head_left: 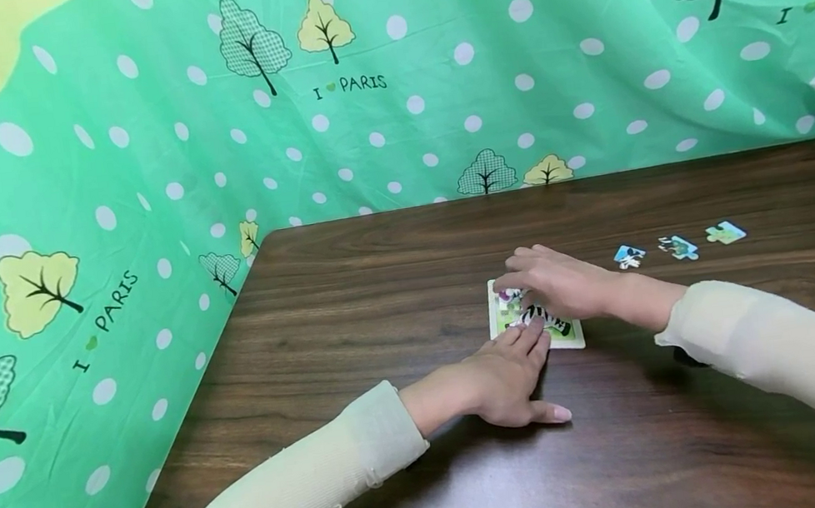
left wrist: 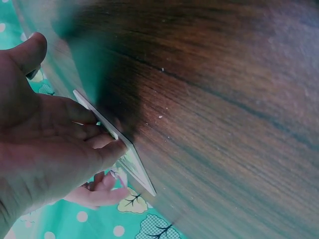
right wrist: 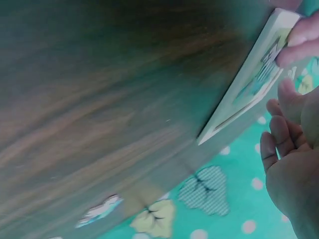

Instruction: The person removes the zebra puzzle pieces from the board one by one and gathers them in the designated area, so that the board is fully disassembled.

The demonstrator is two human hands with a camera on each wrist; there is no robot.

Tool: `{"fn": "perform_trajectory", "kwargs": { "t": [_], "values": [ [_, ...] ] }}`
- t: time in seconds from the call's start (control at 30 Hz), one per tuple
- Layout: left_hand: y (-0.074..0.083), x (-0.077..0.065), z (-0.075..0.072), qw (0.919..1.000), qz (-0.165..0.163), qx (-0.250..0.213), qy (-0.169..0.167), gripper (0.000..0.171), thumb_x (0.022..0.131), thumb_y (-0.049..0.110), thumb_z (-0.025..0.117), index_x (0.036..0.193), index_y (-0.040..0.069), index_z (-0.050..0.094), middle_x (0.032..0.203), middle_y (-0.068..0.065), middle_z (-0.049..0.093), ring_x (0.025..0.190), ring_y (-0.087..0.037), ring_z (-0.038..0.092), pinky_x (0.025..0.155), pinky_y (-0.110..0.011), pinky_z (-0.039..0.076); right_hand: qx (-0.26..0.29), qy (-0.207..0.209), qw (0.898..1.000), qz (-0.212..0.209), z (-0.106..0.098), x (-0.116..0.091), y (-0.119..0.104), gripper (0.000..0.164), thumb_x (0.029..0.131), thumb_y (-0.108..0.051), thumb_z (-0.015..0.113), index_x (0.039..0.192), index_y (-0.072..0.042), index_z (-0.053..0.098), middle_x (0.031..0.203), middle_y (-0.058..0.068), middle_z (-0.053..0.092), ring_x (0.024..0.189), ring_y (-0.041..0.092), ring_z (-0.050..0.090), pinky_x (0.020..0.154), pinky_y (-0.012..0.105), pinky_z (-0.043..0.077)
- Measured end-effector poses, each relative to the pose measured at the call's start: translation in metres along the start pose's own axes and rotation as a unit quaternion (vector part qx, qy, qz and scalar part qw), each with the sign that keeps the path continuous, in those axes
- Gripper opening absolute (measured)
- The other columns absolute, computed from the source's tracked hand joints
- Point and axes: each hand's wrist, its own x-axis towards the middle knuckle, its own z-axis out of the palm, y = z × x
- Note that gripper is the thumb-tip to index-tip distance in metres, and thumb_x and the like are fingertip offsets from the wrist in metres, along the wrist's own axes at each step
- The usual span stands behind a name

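Observation:
A small white-bordered jigsaw puzzle (head_left: 574, 336) with a striped zebra picture lies on the table. My left hand (head_left: 505, 377) rests palm down, its straight fingertips pressing on the puzzle's near part and its thumb spread out on the wood. Over the puzzle's far part arches my right hand (head_left: 562, 282), its fingers bent. A puzzle piece (left wrist: 118, 174) with white and purple on it is pinched at the right fingertips, raised just above the board in the left wrist view. Part of the picture is hidden under both hands.
Three loose puzzle pieces lie in a row right of the board: a blue-and-white one (head_left: 630, 255), a blue-green one (head_left: 679, 247) and a green-and-yellow one (head_left: 725, 232). The dark wooden table (head_left: 352, 294) ends at a green dotted curtain (head_left: 381, 156).

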Motion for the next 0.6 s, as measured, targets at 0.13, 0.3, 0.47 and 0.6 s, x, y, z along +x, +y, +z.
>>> {"fn": "perform_trajectory", "kwargs": {
  "t": [0.13,0.3,0.47,0.6],
  "values": [
    [0.001,0.001,0.0,1.0,0.0,-0.001,-0.004,0.098,0.086,0.077,0.032,0.156,0.013,0.005,0.162,-0.002,-0.005,0.147,-0.013,-0.003,0.117,-0.024,0.004,0.049,0.02,0.998,0.036,-0.008,-0.012,0.01,0.037,0.074,0.007,0.075,0.109,-0.005,0.07,0.086,0.002,0.059,0.081,0.016,0.048,0.074,0.036,0.041],
    [0.002,0.0,-0.001,1.0,-0.001,-0.002,-0.004,0.099,0.086,0.077,0.033,0.156,0.013,0.004,0.162,-0.002,-0.006,0.147,-0.013,-0.004,0.117,-0.025,0.004,0.068,0.038,0.994,0.073,-0.02,-0.03,0.021,0.036,0.075,0.011,0.073,0.107,-0.007,0.071,0.089,0.0,0.063,0.082,0.016,0.052,0.071,0.035,0.045],
    [0.003,-0.001,-0.001,1.0,-0.005,-0.006,-0.001,0.099,0.086,0.077,0.034,0.156,0.013,0.004,0.162,-0.002,-0.005,0.147,-0.013,-0.003,0.117,-0.026,0.008,0.058,0.034,0.991,0.116,-0.034,-0.052,0.027,0.035,0.077,0.007,0.074,0.108,-0.007,0.071,0.094,-0.001,0.066,0.085,0.015,0.053,0.071,0.035,0.046],
    [0.004,-0.002,-0.001,1.0,-0.004,0.003,0.005,0.099,0.086,0.076,0.034,0.155,0.012,0.005,0.162,-0.003,-0.004,0.147,-0.014,-0.001,0.117,-0.026,0.008,0.038,0.029,0.988,0.148,-0.044,-0.072,0.032,0.035,0.076,0.005,0.075,0.108,-0.007,0.071,0.093,-0.002,0.065,0.085,0.015,0.053,0.068,0.035,0.046]
  ]
}}
